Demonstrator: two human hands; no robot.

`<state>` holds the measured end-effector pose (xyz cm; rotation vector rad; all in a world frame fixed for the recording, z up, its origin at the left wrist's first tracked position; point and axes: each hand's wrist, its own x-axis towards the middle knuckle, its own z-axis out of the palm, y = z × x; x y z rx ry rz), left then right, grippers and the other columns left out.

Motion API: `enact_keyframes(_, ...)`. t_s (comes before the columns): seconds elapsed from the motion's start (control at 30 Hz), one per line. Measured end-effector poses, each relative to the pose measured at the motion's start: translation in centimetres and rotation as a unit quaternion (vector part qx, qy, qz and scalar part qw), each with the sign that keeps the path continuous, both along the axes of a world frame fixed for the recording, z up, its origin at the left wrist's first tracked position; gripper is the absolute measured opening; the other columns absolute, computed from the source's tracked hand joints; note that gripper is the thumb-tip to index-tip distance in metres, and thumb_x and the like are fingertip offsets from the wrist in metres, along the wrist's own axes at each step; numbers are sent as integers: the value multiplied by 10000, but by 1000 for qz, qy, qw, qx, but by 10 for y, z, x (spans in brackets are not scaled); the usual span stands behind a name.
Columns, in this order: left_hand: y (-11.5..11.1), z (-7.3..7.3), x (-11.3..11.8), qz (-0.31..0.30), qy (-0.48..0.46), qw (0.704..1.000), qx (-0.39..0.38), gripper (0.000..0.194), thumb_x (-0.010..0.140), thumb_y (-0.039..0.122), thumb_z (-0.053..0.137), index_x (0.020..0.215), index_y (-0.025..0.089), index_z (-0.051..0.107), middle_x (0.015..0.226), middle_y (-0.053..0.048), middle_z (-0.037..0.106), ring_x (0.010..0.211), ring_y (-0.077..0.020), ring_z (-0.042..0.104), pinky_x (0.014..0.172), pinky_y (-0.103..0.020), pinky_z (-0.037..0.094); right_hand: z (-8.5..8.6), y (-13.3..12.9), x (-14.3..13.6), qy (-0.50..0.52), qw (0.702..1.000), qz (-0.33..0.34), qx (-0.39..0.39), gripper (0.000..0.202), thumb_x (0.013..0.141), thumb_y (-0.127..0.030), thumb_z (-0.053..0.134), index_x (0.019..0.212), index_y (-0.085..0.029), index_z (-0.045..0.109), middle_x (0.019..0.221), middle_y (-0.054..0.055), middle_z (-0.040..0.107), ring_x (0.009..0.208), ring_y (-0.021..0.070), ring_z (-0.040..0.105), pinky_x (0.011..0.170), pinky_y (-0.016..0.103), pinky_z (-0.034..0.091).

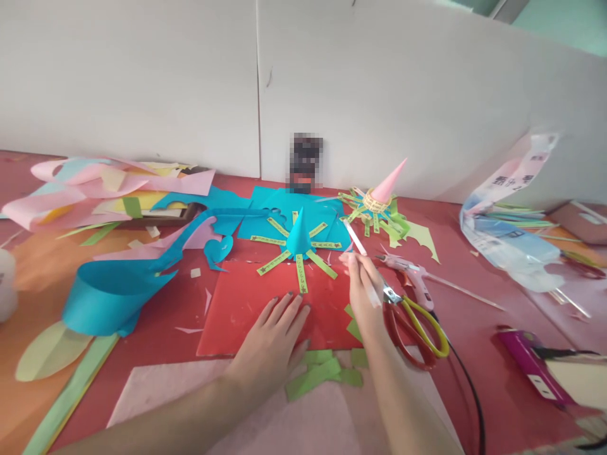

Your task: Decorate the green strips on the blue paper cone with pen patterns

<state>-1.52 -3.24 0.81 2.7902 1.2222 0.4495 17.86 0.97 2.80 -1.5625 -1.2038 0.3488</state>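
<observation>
Head view: the left hand (275, 332) lies flat on the red board (234, 309), below the blue cone (298, 237) at frame centre; the right hand (364, 287) pinches a white stick (355, 238). Swinging rightward, it could bump the glue gun (418, 279).

Place: craft workspace; classroom or workshop, cannot tell | Tools: scissors (396, 300), glue gun (415, 278) | Surface: red tabletop (474, 341) | Materials: coloured paper (187, 183), green scraps (322, 373), blue cone (298, 237), pink cone (386, 184) | Backdrop: white panels (379, 82)
</observation>
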Motion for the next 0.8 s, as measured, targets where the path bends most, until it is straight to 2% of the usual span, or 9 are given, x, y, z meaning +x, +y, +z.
enact_keyframes(0.07, -2, 2, 0, 5, -8, 1000, -9, 415, 892, 345, 425, 1270, 182, 479, 1322, -68, 519, 1208, -251, 476, 1015, -421, 389, -2, 1, 5, -34, 999, 14, 3, 270, 882, -414, 457, 885, -196, 617, 927, 89, 674, 893, 217, 614, 817, 335, 464)
enact_keyframes(0.17, -3, 6, 1, 12, -34, 999, -28, 410, 884, 321, 439, 1270, 186, 470, 1313, -84, 517, 1171, -234, 503, 967, -395, 436, -3, 2, 7, -29, 999, 22, -3, 263, 873, -423, 465, 869, -200, 603, 921, 95, 672, 873, 225, 610, 796, 335, 466)
enact_keyframes(0.27, 8, 17, -3, 21, -72, 997, -17, 372, 896, 320, 424, 1235, 193, 505, 1258, -90, 550, 1101, -214, 542, 907, -361, 467, -1, 1, 8, -6, 1000, 15, 4, 273, 873, -431, 455, 854, -198, 596, 913, 98, 668, 856, 224, 612, 778, 334, 470)
enact_keyframes(0.37, 42, 40, -10, 67, -103, 991, 45, 305, 921, 279, 369, 1099, 213, 609, 1099, -78, 631, 989, -221, 583, 862, -392, 459, 0, 1, 11, 16, 1000, 9, 14, 279, 878, -433, 439, 852, -199, 587, 892, 89, 673, 837, 218, 619, 773, 337, 477)
enact_keyframes(0.43, 72, 60, -13, 127, -148, 979, 64, 286, 911, 321, 402, 1049, 232, 635, 1021, -60, 646, 933, -219, 585, 844, -394, 445, -1, 2, 13, 32, 999, 15, 23, 265, 875, -429, 448, 867, -199, 581, 912, 86, 679, 852, 216, 624, 794, 342, 479)
enact_keyframes(0.5, 100, 79, -9, 155, -220, 962, 55, 289, 882, 364, 452, 1040, 216, 643, 1025, -60, 636, 932, -209, 578, 819, -345, 451, -3, 4, 15, 43, 998, 20, 35, 257, 869, -423, 462, 876, -198, 586, 936, 85, 685, 877, 216, 628, 829, 348, 473)
enact_keyframes(0.57, 123, 89, -1, 164, -287, 944, 1, 326, 838, 410, 505, 1058, 212, 641, 1052, -52, 630, 852, -179, 592, 762, -303, 464, -5, 5, 17, 49, 998, 19, 41, 259, 869, -417, 465, 877, -194, 597, 947, 87, 688, 894, 217, 630, 856, 355, 464)
enact_keyframes(0.63, 139, 90, 10, 167, -318, 929, -96, 400, 772, 454, 572, 1091, 220, 632, 1074, -52, 638, 869, -185, 596, 741, -288, 467, -6, 6, 18, 56, 998, 19, 36, 264, 866, -414, 469, 866, -188, 605, 942, 90, 692, 901, 219, 632, 870, 361, 458)
enact_keyframes(0.8, 160, 73, 27, 197, -328, 912, -147, 368, 740, 473, 584, 896, 159, 697, 873, -80, 709, 788, -215, 635, 663, -288, 477, -3, 8, 21, 87, 996, 12, 27, 293, 832, -448, 490, 829, -186, 620, 914, 93, 702, 896, 226, 640, 846, 357, 476)
